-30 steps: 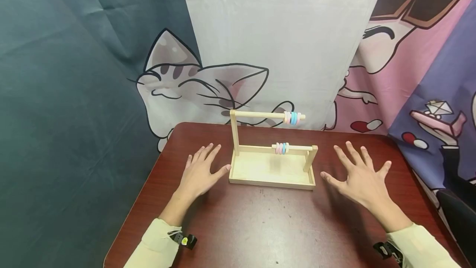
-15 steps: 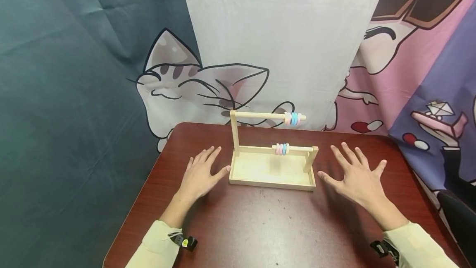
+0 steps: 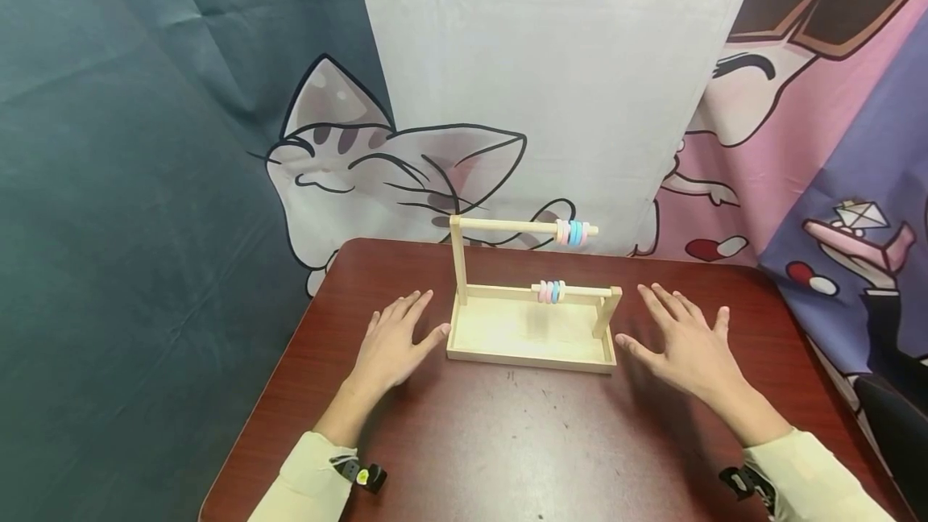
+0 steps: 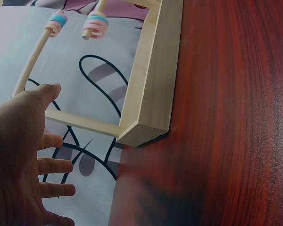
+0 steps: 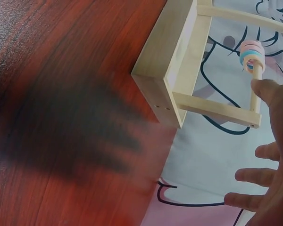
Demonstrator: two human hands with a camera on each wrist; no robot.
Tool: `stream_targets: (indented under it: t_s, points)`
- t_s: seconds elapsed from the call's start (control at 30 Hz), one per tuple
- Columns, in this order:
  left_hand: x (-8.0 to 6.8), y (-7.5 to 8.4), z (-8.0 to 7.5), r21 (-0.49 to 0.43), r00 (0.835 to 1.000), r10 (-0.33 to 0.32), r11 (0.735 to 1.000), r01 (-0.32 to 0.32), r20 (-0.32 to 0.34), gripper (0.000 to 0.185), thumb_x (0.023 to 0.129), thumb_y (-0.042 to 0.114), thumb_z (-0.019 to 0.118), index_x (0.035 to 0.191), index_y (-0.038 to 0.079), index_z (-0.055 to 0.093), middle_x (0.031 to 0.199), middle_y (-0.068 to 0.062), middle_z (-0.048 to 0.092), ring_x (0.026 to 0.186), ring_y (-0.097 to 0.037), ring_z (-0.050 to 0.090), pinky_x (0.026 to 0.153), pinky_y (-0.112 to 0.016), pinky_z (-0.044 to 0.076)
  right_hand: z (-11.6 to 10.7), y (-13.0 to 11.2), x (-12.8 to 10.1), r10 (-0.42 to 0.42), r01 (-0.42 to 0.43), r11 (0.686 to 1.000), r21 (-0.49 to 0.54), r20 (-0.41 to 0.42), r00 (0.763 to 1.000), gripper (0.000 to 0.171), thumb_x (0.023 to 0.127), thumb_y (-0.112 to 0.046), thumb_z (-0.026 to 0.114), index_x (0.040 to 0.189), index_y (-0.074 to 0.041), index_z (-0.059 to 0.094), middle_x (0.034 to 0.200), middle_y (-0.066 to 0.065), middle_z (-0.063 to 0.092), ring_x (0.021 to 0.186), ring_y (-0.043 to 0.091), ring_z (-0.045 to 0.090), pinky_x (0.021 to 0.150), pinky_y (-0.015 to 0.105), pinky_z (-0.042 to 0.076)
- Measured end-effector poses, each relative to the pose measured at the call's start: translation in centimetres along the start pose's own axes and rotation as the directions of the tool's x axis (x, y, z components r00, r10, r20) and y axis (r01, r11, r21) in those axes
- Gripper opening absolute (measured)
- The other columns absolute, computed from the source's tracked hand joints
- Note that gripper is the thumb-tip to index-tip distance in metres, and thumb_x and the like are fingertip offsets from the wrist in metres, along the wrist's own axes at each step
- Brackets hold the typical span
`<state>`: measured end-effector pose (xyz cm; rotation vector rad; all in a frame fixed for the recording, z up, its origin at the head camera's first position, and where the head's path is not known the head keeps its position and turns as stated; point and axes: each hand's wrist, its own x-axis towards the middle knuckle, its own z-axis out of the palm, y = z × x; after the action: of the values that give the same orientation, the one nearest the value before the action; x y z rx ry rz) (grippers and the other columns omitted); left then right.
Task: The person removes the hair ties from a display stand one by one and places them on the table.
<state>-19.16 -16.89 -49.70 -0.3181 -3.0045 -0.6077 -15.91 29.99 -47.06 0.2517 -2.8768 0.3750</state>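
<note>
Between left hand (image 3: 391, 342) and right hand (image 3: 689, 349); wooden rack (image 3: 531, 337).

Table (image 3: 507, 441): I see a dark reddish-brown top with faint scuffs.
Backdrop (image 3: 536, 63): I see a white cloth with a cartoon cat (image 3: 348, 159).
Left curtain (image 3: 130, 184): dark teal.
Right cloth (image 3: 834, 143): pink and purple cartoon, possibly a character.

A dark red wooden desk (image 3: 522, 441) stands against hanging cloth. The backdrop comprises a teal curtain (image 3: 130, 184), a white sheet with a cartoon cat (image 3: 377, 167) and a pink-and-purple cartoon print (image 3: 819, 167).
</note>
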Motion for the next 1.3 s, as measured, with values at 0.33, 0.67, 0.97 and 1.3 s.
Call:
stream_targets:
  t_s: [0.33, 0.67, 0.97, 1.3]
  points:
    - [-0.3, 0.4, 0.7, -0.013, 1.000, 0.011, 1.000, -0.011, 0.001, 0.082, 0.105, 0.074, 0.055, 0.172, 0.027, 0.042, 0.175, -0.010, 0.047, 0.163, -0.040, 0.042, 0.128, -0.076, 0.029, 0.0, -0.4, 1.1, -0.108, 0.110, 0.993, 0.042, -0.060, 0.992, 0.079, 0.096, -0.040, 0.086, 0.154, 0.005, 0.055, 0.138, 0.034, 0.069, 0.128, 0.055, 0.066, 0.116, 0.082, 0.036]
    - [-0.5, 0.6, 1.3, -0.043, 1.000, 0.005, 0.999, -0.004, 0.021, 0.085, 0.105, 0.076, 0.053, 0.172, 0.026, 0.041, 0.173, -0.011, 0.049, 0.161, -0.038, 0.046, 0.128, -0.073, 0.032, 0.0, -1.1, 2.2, -0.117, 0.118, 0.988, 0.101, -0.017, 0.993, 0.072, 0.099, -0.029, 0.085, 0.152, 0.008, 0.054, 0.140, 0.035, 0.068, 0.132, 0.056, 0.064, 0.117, 0.080, 0.037]
    - [-1.1, 0.8, 1.6, -0.078, 1.000, -0.005, 0.997, 0.005, 0.009, 0.084, 0.105, 0.074, 0.056, 0.171, 0.024, 0.043, 0.173, -0.010, 0.049, 0.158, -0.041, 0.049, 0.126, -0.069, 0.039, 0.6, -1.8, 3.2, -0.160, 0.164, 0.983, 0.087, -0.052, 0.986, 0.068, 0.099, -0.025, 0.085, 0.151, 0.008, 0.054, 0.131, 0.035, 0.071, 0.126, 0.056, 0.068, 0.115, 0.080, 0.041]
    - [-1.4, 0.7, 1.7, -0.072, 1.000, -0.008, 0.997, 0.009, 0.013, 0.085, 0.104, 0.075, 0.056, 0.172, 0.025, 0.042, 0.173, -0.010, 0.049, 0.157, -0.042, 0.050, 0.125, -0.068, 0.040, 1.3, -2.2, 4.0, -0.175, 0.181, 0.979, 0.098, -0.064, 0.982, 0.060, 0.102, -0.021, 0.080, 0.150, 0.008, 0.056, 0.131, 0.033, 0.072, 0.125, 0.056, 0.068, 0.113, 0.081, 0.042]
